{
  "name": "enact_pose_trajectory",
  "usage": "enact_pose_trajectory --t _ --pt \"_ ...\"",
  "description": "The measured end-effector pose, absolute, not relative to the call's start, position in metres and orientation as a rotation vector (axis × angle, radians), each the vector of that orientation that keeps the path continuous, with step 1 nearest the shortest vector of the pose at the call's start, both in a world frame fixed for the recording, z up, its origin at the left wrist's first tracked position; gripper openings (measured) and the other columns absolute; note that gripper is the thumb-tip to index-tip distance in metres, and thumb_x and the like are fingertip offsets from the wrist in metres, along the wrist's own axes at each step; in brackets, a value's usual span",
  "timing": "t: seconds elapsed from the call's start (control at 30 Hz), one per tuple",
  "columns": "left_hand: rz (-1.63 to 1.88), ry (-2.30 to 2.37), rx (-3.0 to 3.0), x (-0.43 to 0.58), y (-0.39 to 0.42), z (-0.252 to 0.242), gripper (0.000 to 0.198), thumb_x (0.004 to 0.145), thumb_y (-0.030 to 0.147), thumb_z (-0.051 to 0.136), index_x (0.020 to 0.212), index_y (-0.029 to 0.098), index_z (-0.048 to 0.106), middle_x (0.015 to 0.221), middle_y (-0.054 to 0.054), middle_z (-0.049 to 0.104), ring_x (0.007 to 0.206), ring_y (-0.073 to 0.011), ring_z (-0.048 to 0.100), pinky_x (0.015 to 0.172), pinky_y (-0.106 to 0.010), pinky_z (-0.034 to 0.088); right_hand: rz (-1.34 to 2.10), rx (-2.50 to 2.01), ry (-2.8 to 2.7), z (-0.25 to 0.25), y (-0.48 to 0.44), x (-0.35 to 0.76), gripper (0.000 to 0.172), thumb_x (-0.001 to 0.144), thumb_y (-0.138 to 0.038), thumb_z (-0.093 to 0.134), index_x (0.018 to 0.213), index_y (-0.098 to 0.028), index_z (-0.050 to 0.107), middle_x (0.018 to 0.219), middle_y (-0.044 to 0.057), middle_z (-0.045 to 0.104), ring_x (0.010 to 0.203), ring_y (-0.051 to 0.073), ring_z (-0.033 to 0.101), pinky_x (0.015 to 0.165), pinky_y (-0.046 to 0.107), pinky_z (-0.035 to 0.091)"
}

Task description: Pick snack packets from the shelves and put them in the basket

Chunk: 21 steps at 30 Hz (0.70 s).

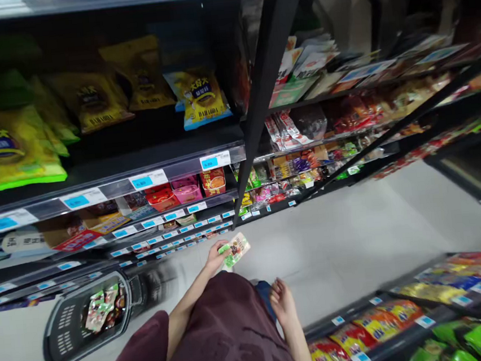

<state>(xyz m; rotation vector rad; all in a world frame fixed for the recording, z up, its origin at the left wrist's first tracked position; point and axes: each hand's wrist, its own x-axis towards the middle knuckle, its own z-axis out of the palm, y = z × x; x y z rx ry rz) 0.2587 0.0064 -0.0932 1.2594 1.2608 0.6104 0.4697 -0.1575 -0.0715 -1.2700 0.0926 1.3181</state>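
Observation:
My left hand [215,258] is closed on a small snack packet [237,248], pale cream and green with dark print, held out over the floor in front of my body. At my right side, my right hand [281,300] hangs with its fingers loosely bent and apart, and nothing shows in it. A dark shopping basket [63,328] stands on the floor to the left. Inside it lie several snack packets [102,308], some green and white like the one in my left hand.
Shelves on the left carry yellow snack bags [204,96] above boxed sweets [163,198], with price tags along their edges. Beyond a black upright post [261,70] are more packaged snacks. A low shelf at the lower right holds red and yellow bags [353,337]. Grey floor [314,241] runs between.

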Motion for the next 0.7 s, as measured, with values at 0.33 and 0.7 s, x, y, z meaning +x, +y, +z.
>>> enact_pose_trajectory --t 0.33,0.7 --pt "0.664 0.875 1.196 0.300 -0.012 0.024 0.039 0.076 0.036 0.072 0.109 0.016 0.063 0.103 -0.007 0.067 0.094 -0.0202 0.062 0.081 -0.027 0.049 1.339 -1.187 -0.092 0.007 -0.096 0.444 0.041 0.078 -0.049 0.069 0.106 -0.018 0.067 0.097 0.005 0.073 0.072 0.015 0.064 0.051 0.022 0.045" --pt "0.345 0.848 1.446 0.300 -0.017 0.007 0.041 0.064 0.035 0.079 0.098 0.016 0.069 0.087 -0.003 0.072 0.080 -0.0196 0.065 0.066 -0.023 0.046 1.116 -1.543 -0.170 -0.002 -0.117 0.448 0.043 0.072 -0.048 0.075 0.094 -0.012 0.071 0.089 0.009 0.075 0.073 0.021 0.067 0.063 0.029 0.051"
